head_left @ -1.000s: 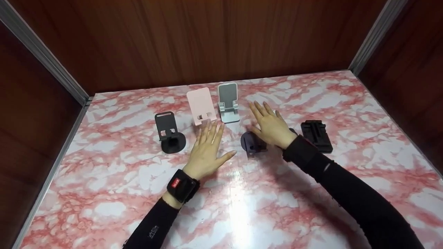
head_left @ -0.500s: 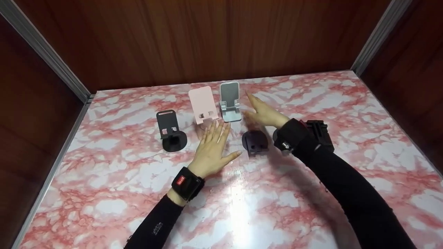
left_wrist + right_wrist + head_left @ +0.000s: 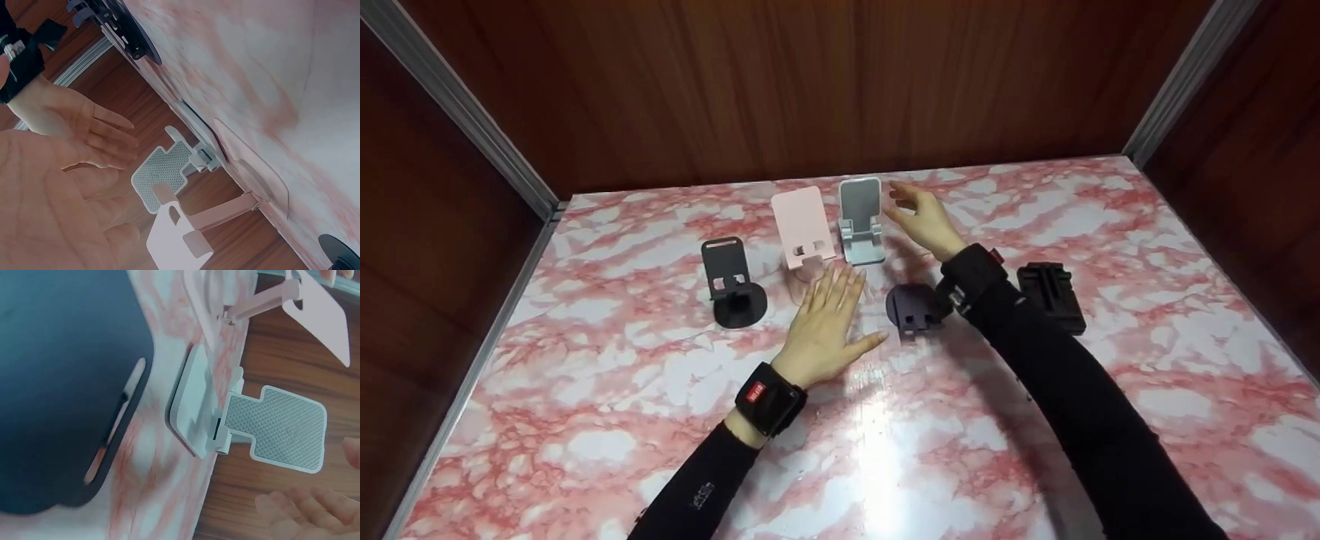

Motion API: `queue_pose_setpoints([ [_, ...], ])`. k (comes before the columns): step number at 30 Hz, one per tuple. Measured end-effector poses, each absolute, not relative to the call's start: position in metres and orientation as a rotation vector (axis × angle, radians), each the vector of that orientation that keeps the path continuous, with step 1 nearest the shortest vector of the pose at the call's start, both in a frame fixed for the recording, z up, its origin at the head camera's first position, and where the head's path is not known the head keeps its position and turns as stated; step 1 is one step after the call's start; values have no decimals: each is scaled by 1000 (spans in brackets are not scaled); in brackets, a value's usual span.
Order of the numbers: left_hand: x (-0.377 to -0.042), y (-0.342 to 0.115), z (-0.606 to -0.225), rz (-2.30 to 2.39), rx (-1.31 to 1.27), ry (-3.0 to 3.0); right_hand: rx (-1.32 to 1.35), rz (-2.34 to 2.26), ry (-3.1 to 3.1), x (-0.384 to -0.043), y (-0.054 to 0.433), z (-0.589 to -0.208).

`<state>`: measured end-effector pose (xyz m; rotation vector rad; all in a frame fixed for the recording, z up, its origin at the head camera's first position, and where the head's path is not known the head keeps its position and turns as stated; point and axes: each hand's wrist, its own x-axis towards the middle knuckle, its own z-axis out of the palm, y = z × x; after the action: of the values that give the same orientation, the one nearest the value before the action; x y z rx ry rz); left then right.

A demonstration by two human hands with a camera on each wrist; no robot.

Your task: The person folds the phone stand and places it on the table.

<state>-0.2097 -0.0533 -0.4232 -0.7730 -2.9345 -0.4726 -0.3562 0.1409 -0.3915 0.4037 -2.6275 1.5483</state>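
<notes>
Grey stand (image 3: 860,214) near back edge of table (image 3: 585,360); gap beside right hand (image 3: 926,219).

A: Surface?
B: Tabletop (image 3: 607,450), glossy, marbled red and white.
A: Left part?
B: Upright black stand (image 3: 725,266) on a round base.
A: Far side, about the middle?
B: Pink stand (image 3: 801,221), plate raised; just right of it, grey-and-white stand (image 3: 860,206), also raised.
A: Right part?
B: Dark purple stand (image 3: 913,306), nearer than those two. Well right of it, low black block (image 3: 1050,296), ridged on top.
</notes>
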Motion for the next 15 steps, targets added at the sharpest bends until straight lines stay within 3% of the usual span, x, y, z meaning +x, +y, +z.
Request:
queue_pose_setpoints([
  [15, -211, -54, -426, -466, -756, -2966, 421, 1645, -2630, -376, 126, -395],
])
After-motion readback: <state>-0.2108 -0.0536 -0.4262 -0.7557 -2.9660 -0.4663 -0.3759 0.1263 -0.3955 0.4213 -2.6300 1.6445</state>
